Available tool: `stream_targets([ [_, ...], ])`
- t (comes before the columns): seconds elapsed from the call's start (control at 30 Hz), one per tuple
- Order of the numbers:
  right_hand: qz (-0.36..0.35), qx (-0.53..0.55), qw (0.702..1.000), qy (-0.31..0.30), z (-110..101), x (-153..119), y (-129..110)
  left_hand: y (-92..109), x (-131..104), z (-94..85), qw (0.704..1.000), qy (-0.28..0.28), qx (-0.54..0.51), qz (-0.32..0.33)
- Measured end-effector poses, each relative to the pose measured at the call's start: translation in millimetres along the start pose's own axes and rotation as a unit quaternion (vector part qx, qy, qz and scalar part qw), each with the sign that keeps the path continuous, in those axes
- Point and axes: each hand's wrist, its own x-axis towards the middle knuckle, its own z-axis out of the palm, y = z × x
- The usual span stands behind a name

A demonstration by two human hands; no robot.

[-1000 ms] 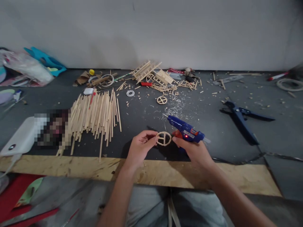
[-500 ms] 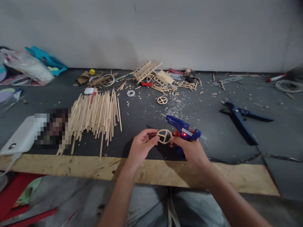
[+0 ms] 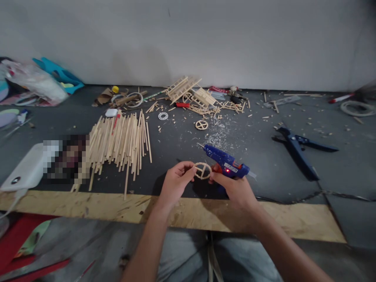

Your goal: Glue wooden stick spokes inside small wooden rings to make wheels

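Between finger and thumb, my left hand pinches the left rim of a small wooden wheel with spokes inside. My right hand is closed around the handle of a blue hot glue gun, its red light on and its nozzle pointing up and left. The right thumb and fingertip also touch the wheel's right rim. Part of the gun's handle is hidden by the hand. Farther back on the dark tabletop lies a second wooden wheel, with a white perforated ring to its left.
Thin wooden sticks lie in a pile at left, beside a white power bank. Dark blue cutters rest at right. A wooden stick model and scraps sit near the wall. A black cable runs along the front right.
Both hands stay on the same wheel. The wheel and the glue gun have shifted slightly left, with the gun's nozzle a little lower.
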Motion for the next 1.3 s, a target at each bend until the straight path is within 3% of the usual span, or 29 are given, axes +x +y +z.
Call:
stream_targets([
  [0.5, 0.002, 0.002, 1.0, -0.012, 0, -1, -1, -4, 1, -1.3, 1.0, -0.005, -0.004, 0.001],
  [0.9, 0.02, 0.088, 0.996, 0.004, 0, 4, -2, 2, -2, -0.2, 1.0, -0.024, 0.014, -0.001],
  [1.1, -0.007, 0.006, 1.0, 0.03, -13, 0, 0, -2, 0, 0.1, 1.0, 0.022, -0.012, 0.006],
  [1.3, 0.055, -0.101, 0.993, -0.034, -28, -14, 1, -6, 2, 0.7, 0.998, 0.041, -0.034, 0.015],
])
